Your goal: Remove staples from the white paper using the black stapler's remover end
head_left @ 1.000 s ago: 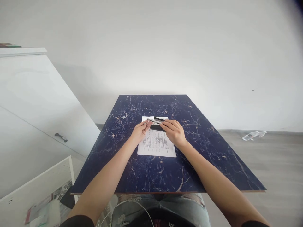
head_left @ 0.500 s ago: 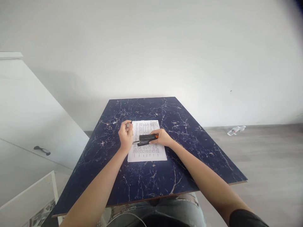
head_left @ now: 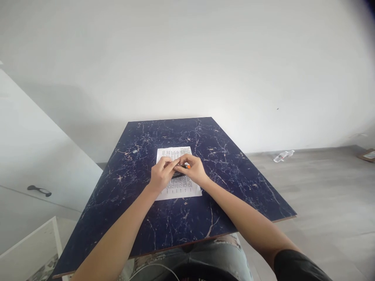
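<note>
A black stapler (head_left: pixel 178 175) with an orange part at its right end is over a printed sheet of paper (head_left: pixel 182 192). My right hand (head_left: pixel 194 168) is closed around the stapler's right side. My left hand (head_left: pixel 161 172) is closed on its left side, with the fingertips of both hands meeting over the top. The fingers hide most of the stapler, and whether its two halves stand apart cannot be made out. The paper lies flat on the table, partly covered by both hands.
The dark blue marble-patterned table (head_left: pixel 187 222) stands against a white wall. To the left is a white cabinet door with a black handle (head_left: pixel 39 191). A clear plastic bottle (head_left: pixel 283 156) lies on the grey floor at the right, and a brown cardboard piece (head_left: pixel 366 155) is farther right.
My left hand has moved right and taken hold of the stapler, which stood opened between my hands before. My right hand's fingers have shifted over its top. The view has turned slightly right.
</note>
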`<state>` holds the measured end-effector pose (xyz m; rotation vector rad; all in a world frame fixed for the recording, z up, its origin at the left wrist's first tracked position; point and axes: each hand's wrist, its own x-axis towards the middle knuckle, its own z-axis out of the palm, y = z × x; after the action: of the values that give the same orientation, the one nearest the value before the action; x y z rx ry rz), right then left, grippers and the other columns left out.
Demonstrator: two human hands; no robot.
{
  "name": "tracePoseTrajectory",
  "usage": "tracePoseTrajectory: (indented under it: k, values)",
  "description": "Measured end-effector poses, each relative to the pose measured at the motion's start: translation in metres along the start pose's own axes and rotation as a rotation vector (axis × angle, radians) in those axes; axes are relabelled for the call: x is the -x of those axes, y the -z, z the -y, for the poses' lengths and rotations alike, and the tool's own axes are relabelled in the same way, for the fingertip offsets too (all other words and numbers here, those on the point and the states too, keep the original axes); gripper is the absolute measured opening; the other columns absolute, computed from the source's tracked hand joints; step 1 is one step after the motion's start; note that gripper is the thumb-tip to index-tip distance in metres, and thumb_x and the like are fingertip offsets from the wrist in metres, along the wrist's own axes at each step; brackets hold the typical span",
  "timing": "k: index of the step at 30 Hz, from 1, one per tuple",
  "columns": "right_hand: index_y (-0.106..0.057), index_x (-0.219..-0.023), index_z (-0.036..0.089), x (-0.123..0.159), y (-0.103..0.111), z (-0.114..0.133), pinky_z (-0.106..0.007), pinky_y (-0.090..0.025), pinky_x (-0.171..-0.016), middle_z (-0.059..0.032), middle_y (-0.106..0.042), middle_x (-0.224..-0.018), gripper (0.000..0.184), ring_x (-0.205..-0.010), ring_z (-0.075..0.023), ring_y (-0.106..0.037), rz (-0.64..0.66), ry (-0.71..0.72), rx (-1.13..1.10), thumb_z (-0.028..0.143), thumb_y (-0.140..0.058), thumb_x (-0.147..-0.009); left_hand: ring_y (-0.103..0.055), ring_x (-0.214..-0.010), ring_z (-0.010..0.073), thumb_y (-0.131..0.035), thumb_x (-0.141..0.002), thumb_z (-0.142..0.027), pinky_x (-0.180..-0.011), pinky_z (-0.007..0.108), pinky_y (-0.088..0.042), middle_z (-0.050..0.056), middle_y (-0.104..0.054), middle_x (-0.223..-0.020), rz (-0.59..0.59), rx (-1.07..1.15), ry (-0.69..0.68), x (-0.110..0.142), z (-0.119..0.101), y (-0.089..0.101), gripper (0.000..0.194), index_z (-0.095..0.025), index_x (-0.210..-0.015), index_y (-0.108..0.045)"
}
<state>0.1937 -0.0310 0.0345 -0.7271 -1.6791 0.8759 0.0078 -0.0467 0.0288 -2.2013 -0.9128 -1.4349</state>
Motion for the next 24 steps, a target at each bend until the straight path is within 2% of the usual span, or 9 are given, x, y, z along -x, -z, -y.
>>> tracePoseTrajectory:
  k: [2, 5, 9, 12, 14, 16, 18, 21, 24]
  values:
    - [-0.060, -0.080, 0.023, 0.001, -0.001, 0.000, -0.036, -0.055, -0.076, -0.0025, -0.069, -0.086, 0.031, -0.081, -0.0193, -0.064, -0.046, -0.003, 0.008, 0.046, -0.082, -0.081, -0.063, -0.073, 0.0111, -0.062, -0.098, -0.014, -0.063, 0.022, -0.052, 0.002, -0.059, -0.092, -0.007, 0.015, -0.024, 0.001, -0.002, -0.002, 0.034, -0.026, -0.130, -0.068]
    - [-0.062, -0.078, 0.023, 0.001, -0.002, 0.003, -0.036, -0.054, -0.075, -0.0012, -0.067, -0.081, 0.026, -0.078, -0.0188, -0.064, -0.042, 0.002, 0.018, 0.041, -0.081, -0.081, -0.061, -0.072, 0.0107, -0.063, -0.098, -0.014, -0.063, 0.023, -0.051, 0.001, -0.057, -0.091, -0.018, 0.028, -0.029, 0.002, -0.002, -0.004, 0.040, -0.029, -0.135, -0.065]
    - [-0.069, -0.083, 0.023, -0.008, 0.012, -0.004, -0.036, -0.056, -0.078, -0.0030, -0.073, -0.086, 0.018, -0.082, -0.0201, -0.068, -0.071, 0.006, 0.048, 0.039, -0.079, -0.084, -0.060, -0.075, 0.0121, -0.070, -0.096, -0.030, -0.063, 0.023, -0.052, 0.003, -0.055, -0.095, 0.010, 0.021, 0.046, 0.003, 0.005, -0.005, 0.037, -0.031, -0.133, -0.066]
    - [-0.075, -0.088, 0.023, -0.019, 0.050, -0.024, -0.038, -0.059, -0.079, -0.0048, -0.077, -0.091, 0.016, -0.083, -0.0218, -0.072, -0.091, -0.051, 0.218, 0.040, -0.075, -0.086, -0.057, -0.074, 0.0131, -0.068, -0.096, -0.037, -0.064, 0.025, -0.051, 0.006, -0.055, -0.101, -0.057, 0.092, 0.230, 0.002, 0.015, -0.002, 0.032, -0.025, -0.126, -0.063]
    - [-0.077, -0.088, 0.024, -0.025, 0.085, -0.043, -0.038, -0.059, -0.084, -0.0042, -0.078, -0.089, 0.012, -0.081, -0.0219, -0.073, -0.142, -0.096, 0.486, 0.035, -0.073, -0.086, -0.057, -0.078, 0.0148, -0.058, -0.101, -0.035, -0.067, 0.028, -0.051, 0.008, -0.055, -0.105, -0.164, 0.124, 0.437, 0.002, 0.024, 0.001, 0.021, -0.021, -0.117, -0.060]
    - [-0.077, -0.084, 0.025, -0.028, 0.120, -0.063, -0.034, -0.056, -0.089, -0.0022, -0.079, -0.088, 0.006, -0.083, -0.0204, -0.073, -0.185, -0.200, 0.778, 0.029, -0.072, -0.084, -0.058, -0.085, 0.0175, -0.049, -0.104, -0.033, -0.072, 0.029, -0.050, 0.008, -0.055, -0.104, -0.249, 0.100, 0.612, 0.005, 0.037, 0.003, 0.016, -0.020, -0.109, -0.058]
    - [-0.076, -0.081, 0.022, -0.033, 0.147, -0.080, -0.035, -0.055, -0.086, -0.0038, -0.078, -0.080, 0.005, -0.079, -0.0219, -0.073, -0.229, -0.273, 0.882, 0.024, -0.071, -0.081, -0.058, -0.087, 0.0188, -0.046, -0.105, -0.030, -0.076, 0.031, -0.049, 0.007, -0.057, -0.098, -0.279, 0.063, 0.719, 0.009, 0.053, 0.004, 0.015, -0.020, -0.103, -0.057]
    - [-0.075, -0.077, 0.021, -0.046, 0.169, -0.097, -0.037, -0.053, -0.082, -0.0067, -0.075, -0.075, 0.007, -0.076, -0.0247, -0.070, -0.271, -0.334, 0.978, 0.022, -0.069, -0.080, -0.059, -0.084, 0.0192, -0.048, -0.101, -0.025, -0.080, 0.032, -0.047, 0.004, -0.060, -0.089, -0.278, 0.009, 0.843, 0.018, 0.078, 0.007, 0.011, -0.021, -0.095, -0.056]
    - [-0.076, -0.082, 0.019, -0.069, 0.175, -0.111, -0.038, -0.050, -0.088, -0.0117, -0.076, -0.087, 0.013, -0.090, -0.0278, -0.068, -0.275, -0.333, 1.056, 0.024, -0.064, -0.084, -0.059, -0.084, 0.0209, -0.048, -0.098, -0.023, -0.083, 0.034, -0.047, 0.004, -0.062, -0.086, -0.234, -0.094, 0.906, 0.026, 0.098, 0.013, 0.012, -0.021, -0.090, -0.056]
